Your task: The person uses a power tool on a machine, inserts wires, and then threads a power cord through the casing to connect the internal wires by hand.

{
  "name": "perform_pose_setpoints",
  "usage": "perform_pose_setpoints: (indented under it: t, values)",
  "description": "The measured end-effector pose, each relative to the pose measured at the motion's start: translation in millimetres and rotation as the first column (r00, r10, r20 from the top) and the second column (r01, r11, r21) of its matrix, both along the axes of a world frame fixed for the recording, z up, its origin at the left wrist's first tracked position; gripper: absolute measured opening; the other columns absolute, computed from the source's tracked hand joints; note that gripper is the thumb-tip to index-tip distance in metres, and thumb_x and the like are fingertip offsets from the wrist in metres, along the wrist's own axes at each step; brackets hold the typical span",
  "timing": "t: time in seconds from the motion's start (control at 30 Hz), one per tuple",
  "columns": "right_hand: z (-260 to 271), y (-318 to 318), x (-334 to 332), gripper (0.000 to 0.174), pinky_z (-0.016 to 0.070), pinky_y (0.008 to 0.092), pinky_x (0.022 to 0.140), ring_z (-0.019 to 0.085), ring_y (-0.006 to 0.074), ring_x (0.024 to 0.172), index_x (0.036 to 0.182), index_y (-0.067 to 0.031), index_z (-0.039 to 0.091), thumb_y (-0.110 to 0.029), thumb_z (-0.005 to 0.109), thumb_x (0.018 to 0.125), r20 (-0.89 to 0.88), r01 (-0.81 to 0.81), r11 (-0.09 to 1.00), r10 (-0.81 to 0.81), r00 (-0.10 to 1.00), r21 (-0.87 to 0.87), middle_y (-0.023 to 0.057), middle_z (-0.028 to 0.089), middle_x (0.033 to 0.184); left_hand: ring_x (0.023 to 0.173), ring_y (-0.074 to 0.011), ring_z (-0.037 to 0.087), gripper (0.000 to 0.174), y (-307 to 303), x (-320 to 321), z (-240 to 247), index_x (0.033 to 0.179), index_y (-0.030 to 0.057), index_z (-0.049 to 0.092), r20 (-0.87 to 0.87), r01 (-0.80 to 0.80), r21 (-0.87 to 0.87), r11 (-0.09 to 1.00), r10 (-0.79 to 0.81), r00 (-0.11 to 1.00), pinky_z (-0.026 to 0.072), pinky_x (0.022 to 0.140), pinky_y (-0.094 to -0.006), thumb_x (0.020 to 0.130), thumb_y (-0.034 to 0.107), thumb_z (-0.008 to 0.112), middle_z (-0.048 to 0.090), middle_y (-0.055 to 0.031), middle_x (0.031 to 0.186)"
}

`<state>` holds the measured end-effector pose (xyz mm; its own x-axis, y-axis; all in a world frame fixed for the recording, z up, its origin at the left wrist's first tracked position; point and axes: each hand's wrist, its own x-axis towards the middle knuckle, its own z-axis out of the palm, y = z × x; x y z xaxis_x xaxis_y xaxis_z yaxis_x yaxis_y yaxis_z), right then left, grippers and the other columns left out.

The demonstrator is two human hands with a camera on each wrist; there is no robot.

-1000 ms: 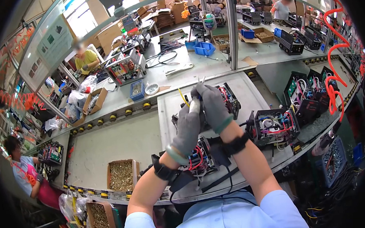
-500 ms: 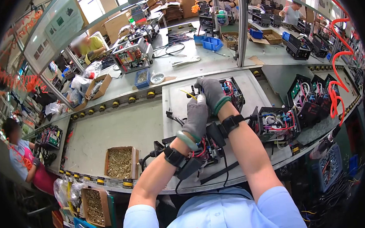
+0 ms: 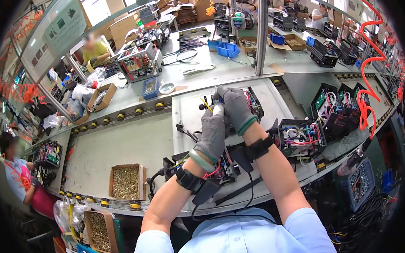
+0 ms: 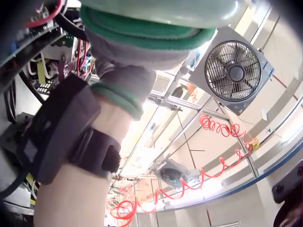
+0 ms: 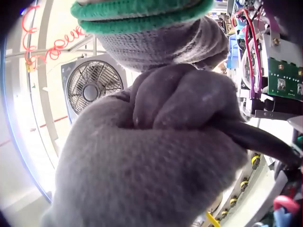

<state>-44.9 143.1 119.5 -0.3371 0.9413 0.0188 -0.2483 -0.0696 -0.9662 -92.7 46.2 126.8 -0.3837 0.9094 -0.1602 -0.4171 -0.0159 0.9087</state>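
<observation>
Both hands wear grey knitted gloves with green cuffs and meet over the light board on the bench. My left hand curls tightly around a black cable, which runs out of the fist in the right wrist view. A thin yellow wire sticks up beside its thumb. My right hand has its fingers bent over the cable end, close against the left; the gripped part is mostly hidden, with a bit of blue showing between the hands. An open electronic unit lies just behind the right hand. Another unit sits under the forearms.
More open units, one with red wires, stand to the right. A cardboard box of small metal parts is at left. A roller-edged conveyor runs along the bench. A red coiled hose hangs at right. Other people work around.
The left hand has dropped slightly and the yellow wire has tilted lower. Silvery tips above the right hand have gone from sight. The head view has shifted; the hands stay together.
</observation>
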Motion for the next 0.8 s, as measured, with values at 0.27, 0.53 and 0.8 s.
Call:
perform_pose_setpoints:
  t: [0.27,0.53,0.8]
  values:
    - [17.0,0.6,20.5,0.029,0.0454,0.0237,0.057,0.054,0.0079,0.060,0.090,0.0015,0.071,-0.026,0.063,0.095,-0.063,-0.364,0.931,0.365,0.929,0.019,0.0002,0.062,0.071,0.047,-0.0053,0.028,0.022,-32.2,-27.6,6.9,0.092,0.0146,0.053,0.028,0.194,0.090,0.977,-0.197,0.980,0.0242,0.043,-0.0228,0.105,0.028,0.042,0.033,0.0084,0.059]
    - [34.6,-35.8,27.8,0.029,0.0482,0.0201,0.062,0.057,0.0034,0.068,0.110,-0.0017,0.070,-0.026,0.063,0.096,0.113,-0.496,0.847,0.483,0.868,0.190,-0.0029,0.064,0.081,0.046,-0.0042,0.023,0.023,-44.4,-50.2,-4.4,0.094,0.0129,0.053,0.142,0.369,0.273,0.888,-0.417,0.898,0.0224,0.044,-0.0211,0.105,0.031,0.043,0.029,0.0091,0.058]
    - [23.2,-39.8,17.0,0.031,0.0411,0.0219,0.059,0.048,0.0037,0.067,0.100,-0.0003,0.071,-0.028,0.057,0.097,0.119,-0.398,0.853,0.381,0.917,0.338,-0.0038,0.058,0.076,0.043,-0.0068,0.025,0.029,-44.1,-54.4,-11.9,0.091,0.0143,0.055,0.209,0.327,0.262,0.908,-0.384,0.899,0.0256,0.043,-0.0240,0.106,0.036,0.042,0.027,0.0081,0.053]
